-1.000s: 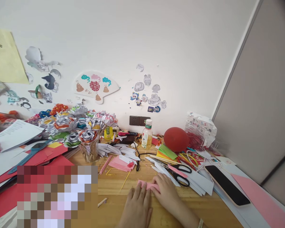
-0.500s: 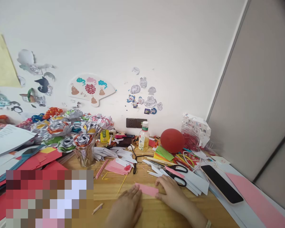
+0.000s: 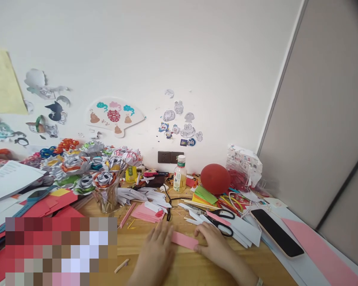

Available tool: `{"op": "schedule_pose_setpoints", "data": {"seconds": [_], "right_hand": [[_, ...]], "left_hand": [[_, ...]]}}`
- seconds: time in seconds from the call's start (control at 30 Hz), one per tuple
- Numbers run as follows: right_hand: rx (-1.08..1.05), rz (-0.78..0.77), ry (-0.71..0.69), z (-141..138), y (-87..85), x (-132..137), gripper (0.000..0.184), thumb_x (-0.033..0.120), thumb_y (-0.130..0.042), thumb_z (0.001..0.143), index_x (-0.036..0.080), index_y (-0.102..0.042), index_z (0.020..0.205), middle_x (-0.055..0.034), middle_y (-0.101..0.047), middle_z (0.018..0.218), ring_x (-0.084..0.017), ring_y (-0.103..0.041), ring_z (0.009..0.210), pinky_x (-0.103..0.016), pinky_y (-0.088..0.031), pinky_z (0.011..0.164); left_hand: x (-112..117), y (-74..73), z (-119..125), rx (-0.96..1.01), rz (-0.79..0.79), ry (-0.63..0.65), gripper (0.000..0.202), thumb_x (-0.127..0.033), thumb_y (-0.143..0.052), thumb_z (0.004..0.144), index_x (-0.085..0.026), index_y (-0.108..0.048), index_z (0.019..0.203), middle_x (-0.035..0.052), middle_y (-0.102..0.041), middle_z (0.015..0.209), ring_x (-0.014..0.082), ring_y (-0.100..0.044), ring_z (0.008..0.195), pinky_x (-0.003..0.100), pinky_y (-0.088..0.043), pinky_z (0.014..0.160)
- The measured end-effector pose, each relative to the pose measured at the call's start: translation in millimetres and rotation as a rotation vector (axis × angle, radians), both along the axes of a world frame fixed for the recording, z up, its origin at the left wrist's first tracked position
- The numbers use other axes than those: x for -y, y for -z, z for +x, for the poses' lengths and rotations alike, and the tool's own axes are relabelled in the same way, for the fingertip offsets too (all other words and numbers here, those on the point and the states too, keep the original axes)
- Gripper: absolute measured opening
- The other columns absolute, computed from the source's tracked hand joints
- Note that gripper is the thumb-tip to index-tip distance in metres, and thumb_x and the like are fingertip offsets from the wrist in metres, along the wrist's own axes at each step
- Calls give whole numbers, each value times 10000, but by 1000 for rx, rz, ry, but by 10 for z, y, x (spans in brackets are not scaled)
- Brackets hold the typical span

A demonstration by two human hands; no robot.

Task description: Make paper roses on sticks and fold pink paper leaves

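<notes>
A small pink paper strip (image 3: 184, 240) lies on the wooden table between my hands. My left hand (image 3: 158, 250) rests flat at the strip's left end, fingers stretched forward and slightly blurred. At the other end my right hand (image 3: 213, 243) has its fingers curled, with the thumb at the lower right corner of the strip; the fingertips are partly hidden. Just beyond the right hand are black-handled scissors (image 3: 222, 228) among white paper strips (image 3: 241, 234). A stack of pink paper pieces (image 3: 140, 213) sits farther back on the left.
Paper flowers stand in a clear cup (image 3: 105, 200) at the left. A drink bottle (image 3: 179, 176), a red balloon (image 3: 215, 178) and a black cable (image 3: 168, 202) are toward the wall. On the right lies a phone (image 3: 277, 233). A blurred-out block covers the lower left.
My left hand has slid a little left along the strip, and more of the strip's left part shows. The right hand stays at its end. The view has shifted slightly.
</notes>
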State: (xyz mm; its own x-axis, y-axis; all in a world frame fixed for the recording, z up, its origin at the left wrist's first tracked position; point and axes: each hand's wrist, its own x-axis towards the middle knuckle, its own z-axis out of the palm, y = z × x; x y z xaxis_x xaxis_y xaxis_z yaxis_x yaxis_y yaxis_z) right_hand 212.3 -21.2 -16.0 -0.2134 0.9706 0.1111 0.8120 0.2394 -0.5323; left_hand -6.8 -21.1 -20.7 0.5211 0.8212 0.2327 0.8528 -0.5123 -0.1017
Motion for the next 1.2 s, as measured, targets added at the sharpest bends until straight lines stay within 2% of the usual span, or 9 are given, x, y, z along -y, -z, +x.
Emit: {"op": "schedule_pose_setpoints", "data": {"seconds": [0.1,0.17,0.27,0.37,0.6,0.83,0.97,1.1,1.2], "right_hand": [[19,14,24,-18,1,3,200,212,-642,690,225,-600,885,1,-608,946,-192,-531,909,-266,-353,771],[29,15,29,-36,-4,5,194,209,-640,692,225,-603,881,2,-610,938,-191,-535,906,-263,-354,769],[48,14,37,-73,-15,3,191,209,-640,699,226,-606,886,0,-616,953,-195,-536,920,-266,-352,779],[59,23,38,-107,-32,3,188,201,-646,702,223,-612,886,-2,-624,947,-194,-539,911,-266,-350,778],[42,37,33,-116,-43,2,175,199,-655,705,224,-616,873,2,-626,946,-189,-538,918,-260,-347,780],[35,29,49,-116,24,-15,191,191,-653,695,226,-624,881,1,-628,954,-196,-541,931,-268,-345,790],[18,46,29,-132,13,-6,183,171,-645,700,223,-625,874,3,-636,941,-192,-542,928,-265,-343,790],[7,44,0,-156,22,-6,194,142,-634,704,229,-625,877,9,-645,938,-181,-552,915,-261,-341,793],[12,55,-9,-168,68,-22,194,134,-629,712,231,-625,880,11,-644,931,-176,-554,908,-260,-342,796]], "left_hand": [[16,139,29,40,-79,293,523,-284,-488,858,-176,-420,1364,115,-411,1405,276,-413,1284,413,-386,1040],[33,227,49,43,-153,343,592,-322,-529,835,-183,-375,1389,123,-376,1422,279,-384,1301,404,-378,1042],[35,312,58,49,-194,280,684,-336,-576,805,-180,-312,1416,146,-338,1438,285,-367,1311,392,-377,1039],[10,352,39,50,-157,247,676,-371,-604,799,-198,-351,1401,145,-364,1429,300,-406,1285,390,-385,1030],[-24,307,38,29,-203,175,627,-609,-489,816,-278,-443,1347,151,-401,1415,402,-375,1281,557,-355,993],[52,86,80,77,-225,133,602,-341,-547,807,-104,-438,1350,157,-402,1394,336,-373,1294,415,-360,1053],[46,94,48,114,-248,100,636,-399,-533,815,-53,-435,1340,194,-370,1396,319,-388,1288,401,-376,1048],[-25,156,-25,131,-158,10,765,-584,-524,783,-37,-464,1316,225,-388,1379,346,-412,1269,432,-382,1034],[-126,207,-81,119,-77,-43,743,-589,-521,783,-33,-516,1275,230,-442,1345,358,-445,1244,445,-395,1018]]}}
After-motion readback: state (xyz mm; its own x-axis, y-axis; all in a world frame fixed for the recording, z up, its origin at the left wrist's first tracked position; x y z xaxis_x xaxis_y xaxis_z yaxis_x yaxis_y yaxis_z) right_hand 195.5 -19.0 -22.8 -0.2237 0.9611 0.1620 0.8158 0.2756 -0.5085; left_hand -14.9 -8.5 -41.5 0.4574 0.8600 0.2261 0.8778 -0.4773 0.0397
